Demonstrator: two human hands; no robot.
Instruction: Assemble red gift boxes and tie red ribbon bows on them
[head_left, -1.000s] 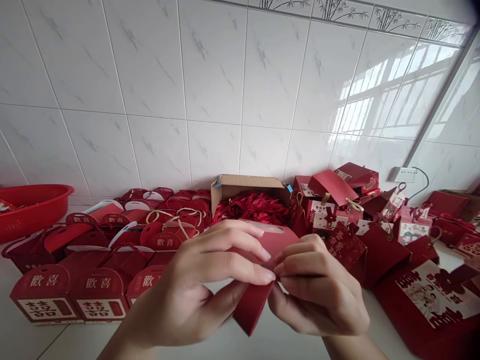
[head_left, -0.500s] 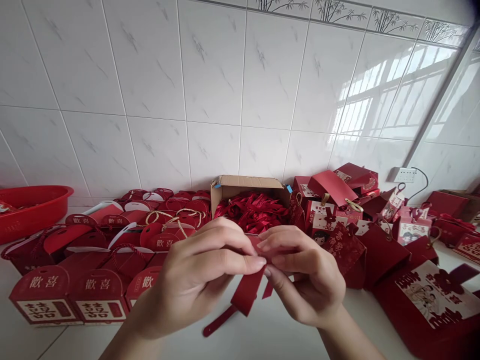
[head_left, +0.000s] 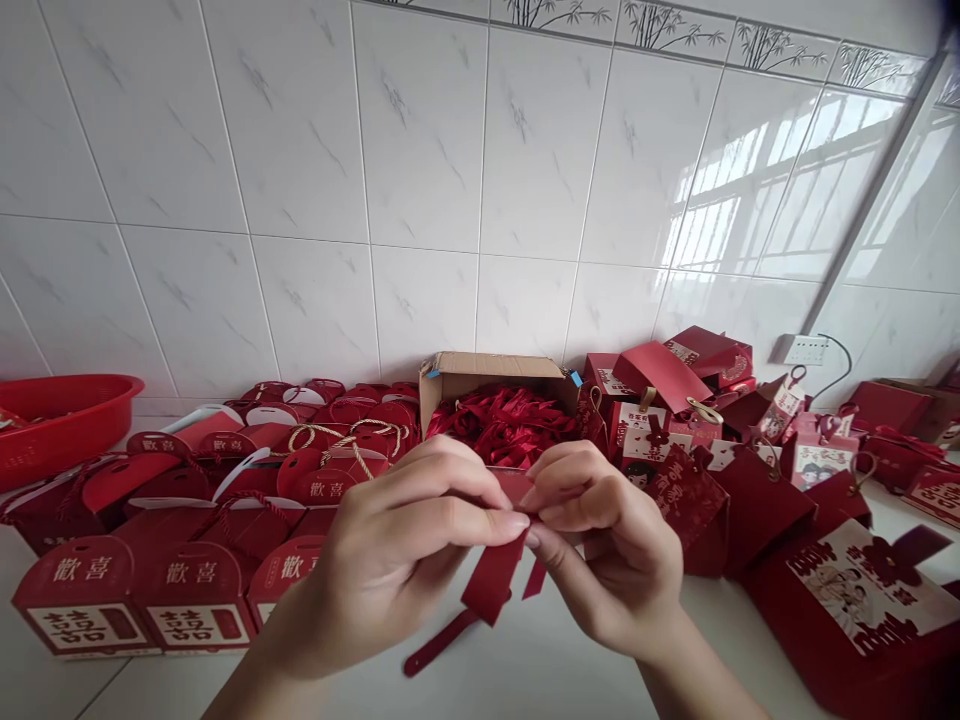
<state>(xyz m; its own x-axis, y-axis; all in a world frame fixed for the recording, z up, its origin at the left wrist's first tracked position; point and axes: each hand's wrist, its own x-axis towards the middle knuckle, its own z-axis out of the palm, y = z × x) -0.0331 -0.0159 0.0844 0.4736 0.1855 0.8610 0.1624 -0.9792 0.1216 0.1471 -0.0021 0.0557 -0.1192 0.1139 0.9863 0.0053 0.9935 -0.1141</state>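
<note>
Between both hands is a red card piece [head_left: 495, 582], its wide flap hanging down with a cut end. My left hand [head_left: 412, 535] pinches it between thumb and curled fingers. Close against it, my right hand [head_left: 611, 530] is closed too, its thumb and fingertips pressed on the same piece near its upper edge. Below hangs a narrow dark red strap [head_left: 441, 642] with a small hole near its rounded tip; where it joins the flap is partly covered. A short ribbon-like end [head_left: 534, 580] shows under the right thumb. The fingers hide the part being pinched.
Behind the hands, a cardboard box [head_left: 495, 368] holds a heap of red ribbons [head_left: 510, 425]. Rows of red gift boxes [head_left: 82, 600] stand left, beside a red plastic basin [head_left: 97, 410]. More red boxes [head_left: 765, 515] pile up right. A tiled wall [head_left: 420, 180] rises behind.
The right fingers have shifted slightly and curled a little more at the pinched edge. The left hand keeps its grip, and the view has moved very slightly.
</note>
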